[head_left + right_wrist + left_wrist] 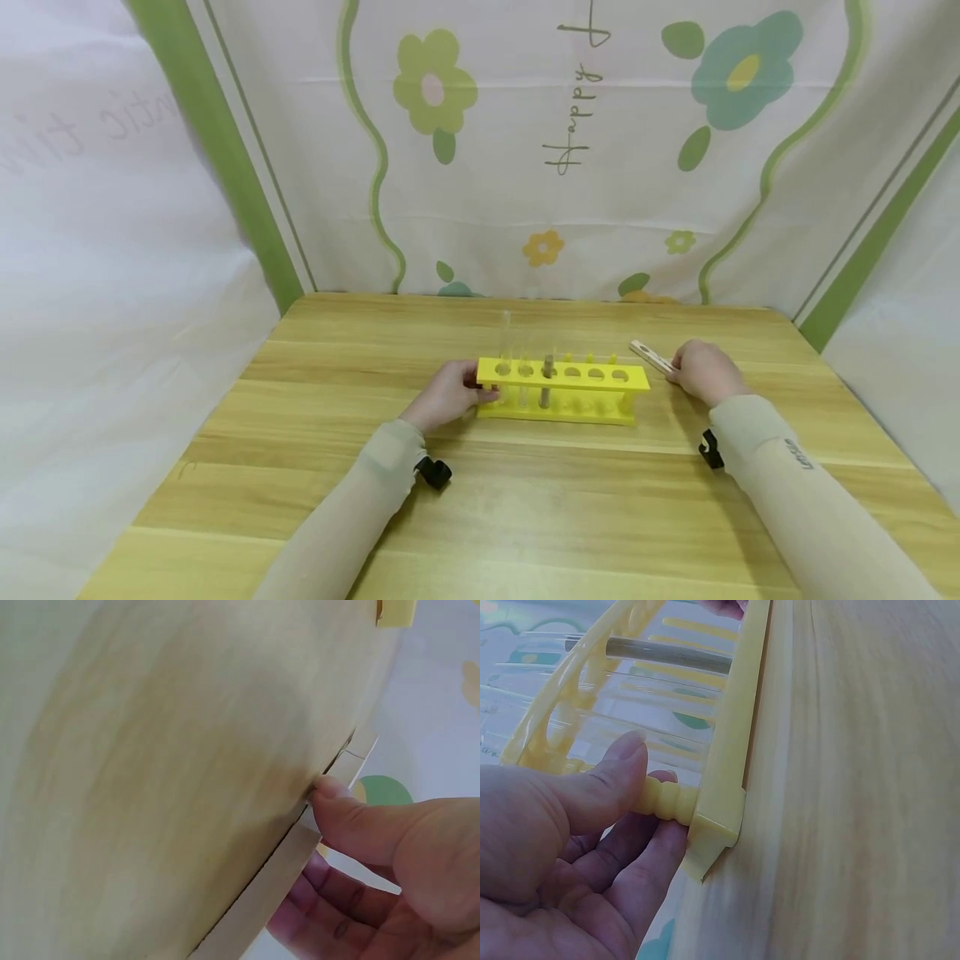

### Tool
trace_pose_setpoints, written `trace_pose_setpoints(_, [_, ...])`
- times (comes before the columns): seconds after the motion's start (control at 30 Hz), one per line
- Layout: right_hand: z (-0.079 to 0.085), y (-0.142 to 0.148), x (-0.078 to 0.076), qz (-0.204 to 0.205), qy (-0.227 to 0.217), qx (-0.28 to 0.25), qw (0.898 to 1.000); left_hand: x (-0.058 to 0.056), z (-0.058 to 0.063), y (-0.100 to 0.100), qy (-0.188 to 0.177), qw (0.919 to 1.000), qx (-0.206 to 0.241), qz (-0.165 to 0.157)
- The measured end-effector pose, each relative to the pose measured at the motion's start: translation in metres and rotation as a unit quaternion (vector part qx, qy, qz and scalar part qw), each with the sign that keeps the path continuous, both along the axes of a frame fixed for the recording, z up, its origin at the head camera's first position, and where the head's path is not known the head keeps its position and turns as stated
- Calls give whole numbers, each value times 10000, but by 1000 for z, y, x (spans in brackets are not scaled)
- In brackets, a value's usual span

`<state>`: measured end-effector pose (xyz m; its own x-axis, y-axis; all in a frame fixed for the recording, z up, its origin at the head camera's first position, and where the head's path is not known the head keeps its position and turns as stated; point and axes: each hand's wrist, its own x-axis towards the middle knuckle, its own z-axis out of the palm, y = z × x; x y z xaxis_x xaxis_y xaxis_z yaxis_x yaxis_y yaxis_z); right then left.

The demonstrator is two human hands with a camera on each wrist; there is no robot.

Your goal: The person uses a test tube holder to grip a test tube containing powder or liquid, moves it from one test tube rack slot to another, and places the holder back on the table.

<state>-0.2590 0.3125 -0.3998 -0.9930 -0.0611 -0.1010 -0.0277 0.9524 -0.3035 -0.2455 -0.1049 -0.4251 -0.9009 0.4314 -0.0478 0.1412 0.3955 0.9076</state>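
A yellow test tube rack [637, 380] stands on the table, with several clear test tubes [506, 333] in its left holes. One of them has a dark grey length [667, 654] showing inside. My left hand [444, 395] grips the rack's left end, thumb and fingers around its ridged end post [667, 801]. To the right of the rack, my right hand [707, 372] pinches a pale wooden test tube clamp [649, 356] between thumb and fingers. The clamp lies close along the tabletop in the right wrist view, its slotted end pointing away to the left.
The wood-grain table [480, 508] runs back to a white curtain [300, 100] printed with flowers. More white cloth hangs at both sides. The rack's right holes hold no tubes, and small yellow pegs [589, 359] stick up behind them.
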Motion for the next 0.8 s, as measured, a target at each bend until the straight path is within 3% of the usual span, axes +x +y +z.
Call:
trace_pose_setpoints(0.23, [-2, -5, 0, -39, 40, 21, 10000, 2, -2, -3, -70, 10000, -10, 61])
trace_pose_setpoints(0.8, [2, -13, -1, -57, -323, 9, 9995, 4, -1, -7, -66, 9999, 1, 102])
